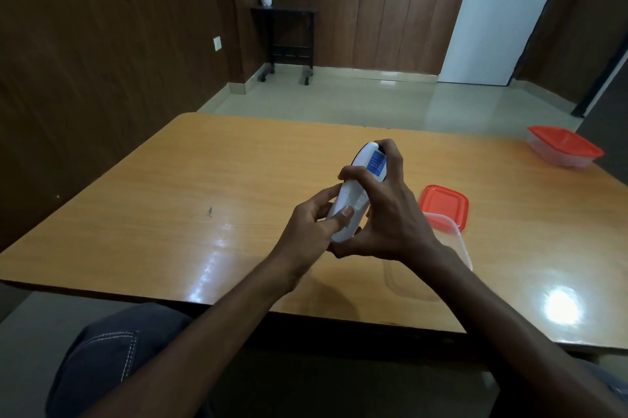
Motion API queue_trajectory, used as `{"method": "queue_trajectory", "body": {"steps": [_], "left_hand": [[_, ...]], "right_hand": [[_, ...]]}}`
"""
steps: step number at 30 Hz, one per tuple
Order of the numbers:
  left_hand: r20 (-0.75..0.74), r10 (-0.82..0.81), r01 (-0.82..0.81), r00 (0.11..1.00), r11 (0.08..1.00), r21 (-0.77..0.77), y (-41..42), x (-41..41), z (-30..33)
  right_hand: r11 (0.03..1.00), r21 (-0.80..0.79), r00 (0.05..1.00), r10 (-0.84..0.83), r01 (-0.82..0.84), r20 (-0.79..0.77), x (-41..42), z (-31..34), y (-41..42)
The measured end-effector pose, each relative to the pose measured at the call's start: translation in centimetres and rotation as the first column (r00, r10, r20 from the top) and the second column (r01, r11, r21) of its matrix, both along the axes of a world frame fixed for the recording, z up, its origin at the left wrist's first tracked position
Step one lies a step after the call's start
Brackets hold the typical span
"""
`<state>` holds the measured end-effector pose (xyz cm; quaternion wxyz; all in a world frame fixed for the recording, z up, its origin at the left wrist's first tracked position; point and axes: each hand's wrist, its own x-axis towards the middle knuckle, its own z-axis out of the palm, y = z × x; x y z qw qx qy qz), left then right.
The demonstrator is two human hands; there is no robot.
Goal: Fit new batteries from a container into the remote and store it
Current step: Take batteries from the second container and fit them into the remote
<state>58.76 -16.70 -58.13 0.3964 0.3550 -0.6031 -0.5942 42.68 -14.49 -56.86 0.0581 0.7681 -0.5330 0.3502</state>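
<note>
A white remote (pixel 353 195) with a blue label near its top is held above the wooden table (pixel 204 213), back side facing me. My left hand (pixel 311 227) grips its lower end, thumb pressed on the back cover. My right hand (pixel 387 213) wraps around its middle and upper part from the right. A clear open container (pixel 457 241) sits just right of my hands, partly hidden by my right wrist. Its red lid (pixel 443 205) lies beside it. No batteries are visible.
A second clear container with a red lid (pixel 564 149) stands at the table's far right edge. The table's near edge runs just above my knees. A small dark side table (pixel 283 40) stands against the far wall.
</note>
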Motion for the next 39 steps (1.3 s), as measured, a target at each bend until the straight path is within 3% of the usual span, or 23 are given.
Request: {"method": "queue_trajectory", "body": {"steps": [4, 6, 10, 13, 23, 32, 39], "left_hand": [[-0.188, -0.004, 0.062, 0.982, 0.952, 0.299, -0.3, 0.7, 0.9], [-0.217, 0.039, 0.039, 0.975, 0.937, 0.347, -0.5, 0.9, 0.8], [-0.110, 0.218, -0.170, 0.970, 0.925, 0.340, -0.8, 0.3, 0.1], [0.011, 0.264, -0.255, 0.964, 0.919, 0.301, -1.2, 0.2, -0.3], [0.303, 0.417, -0.477, 0.857, 0.864, 0.160, -2.0, 1.5, -1.6], [0.249, 0.398, -0.462, 0.883, 0.826, 0.321, -3.4, 4.6, -1.3], [0.224, 0.398, -0.452, 0.890, 0.834, 0.316, -3.3, 5.2, -1.2]], "right_hand": [[0.997, 0.067, 0.998, -0.035, 0.032, 0.049, 0.1, -0.3, 0.4], [0.989, 0.144, 0.996, -0.050, 0.039, 0.071, -0.1, -0.8, 0.3], [0.972, 0.230, 0.995, 0.023, -0.046, 0.102, -0.1, -1.5, -0.2], [0.961, 0.259, 0.986, 0.063, -0.101, 0.152, 0.8, -2.4, -0.3], [0.932, 0.361, 0.969, -0.121, 0.036, 0.217, 5.8, -5.0, -1.4], [0.933, 0.337, 0.983, -0.161, 0.124, 0.084, 6.4, -6.6, -3.8], [0.908, 0.380, 0.972, -0.222, 0.176, 0.081, 7.1, -5.9, -4.1]]}}
